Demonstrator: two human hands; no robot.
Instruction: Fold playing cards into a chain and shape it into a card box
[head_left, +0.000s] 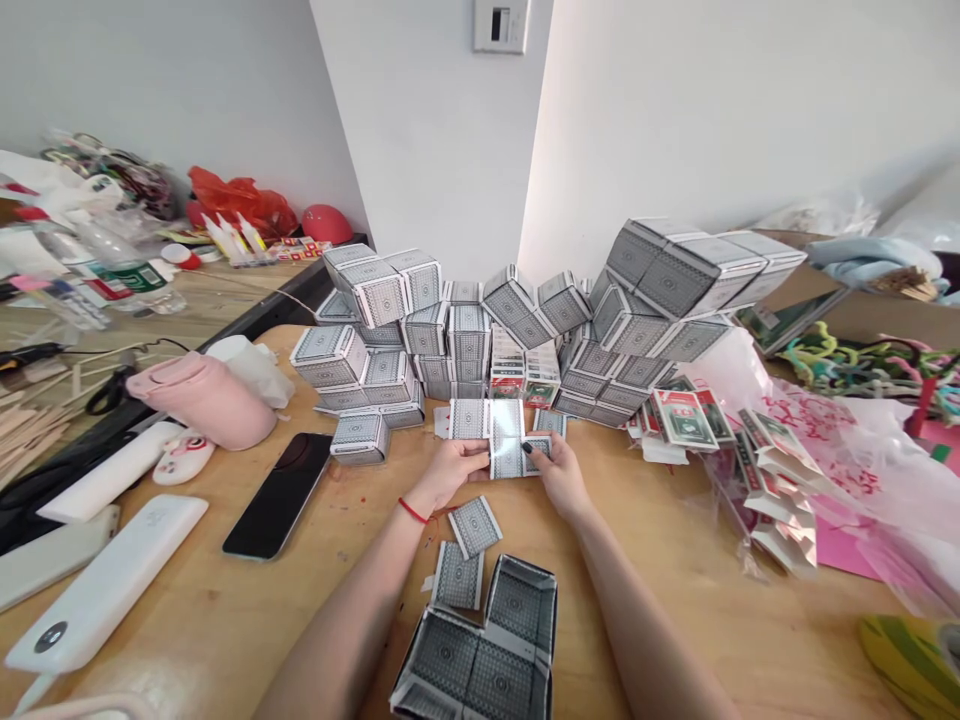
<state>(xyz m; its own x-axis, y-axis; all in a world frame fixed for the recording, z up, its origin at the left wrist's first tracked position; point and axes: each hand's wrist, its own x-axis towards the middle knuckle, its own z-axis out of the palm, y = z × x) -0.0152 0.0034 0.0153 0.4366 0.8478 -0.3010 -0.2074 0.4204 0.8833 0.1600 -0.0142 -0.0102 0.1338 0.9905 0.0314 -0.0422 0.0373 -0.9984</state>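
Head view: the left hand [448, 475] and right hand [559, 475] are positioned close together, each grip clamped on a folded playing-card piece [508, 450] held just above the wooden table [697, 600]. Two loose cards [474, 527] lie near the left wrist. A folded card tray [480, 650] sits nearer the person. Stacked card cubes [450, 330] rise just beyond the hands. A smartphone [277, 495] and a white power bank [105, 585] lie to the left.

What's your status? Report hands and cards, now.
Left hand, right hand on folded playing cards. Stacked card boxes directly ahead. Black smartphone left of hands.
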